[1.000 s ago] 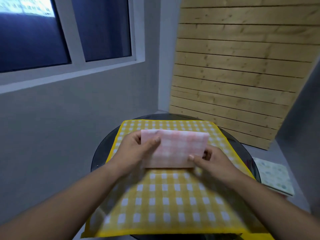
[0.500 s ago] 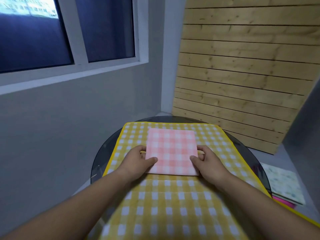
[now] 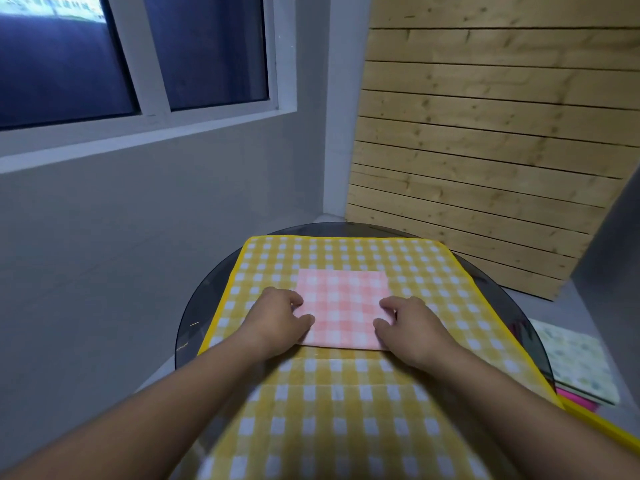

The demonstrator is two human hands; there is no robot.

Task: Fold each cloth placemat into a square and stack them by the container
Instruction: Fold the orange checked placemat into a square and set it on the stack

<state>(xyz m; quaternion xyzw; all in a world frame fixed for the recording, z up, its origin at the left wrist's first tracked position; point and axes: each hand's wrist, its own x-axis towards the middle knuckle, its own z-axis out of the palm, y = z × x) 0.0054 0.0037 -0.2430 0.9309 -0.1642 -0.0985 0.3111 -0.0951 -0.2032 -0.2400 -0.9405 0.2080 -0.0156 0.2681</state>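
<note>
A pink checked placemat [image 3: 343, 304], folded into a square, lies flat on top of a large yellow checked placemat [image 3: 346, 393] spread over the round glass table [image 3: 194, 317]. My left hand [image 3: 277, 322] rests on the pink square's left edge, fingers curled onto it. On its right edge lies my right hand [image 3: 410, 325], thumb and fingers pressing the near right corner.
To the right, beyond the table, a folded pale patterned cloth [image 3: 575, 358] lies on a pink one [image 3: 576, 400] on a grey surface. A wooden slat panel [image 3: 485, 150] leans at the back. A grey wall with a window [image 3: 104, 57] is to the left.
The pink placemat went from a rectangle held up in both hands to a square laid flat on the yellow one. Both hands now press its side edges.
</note>
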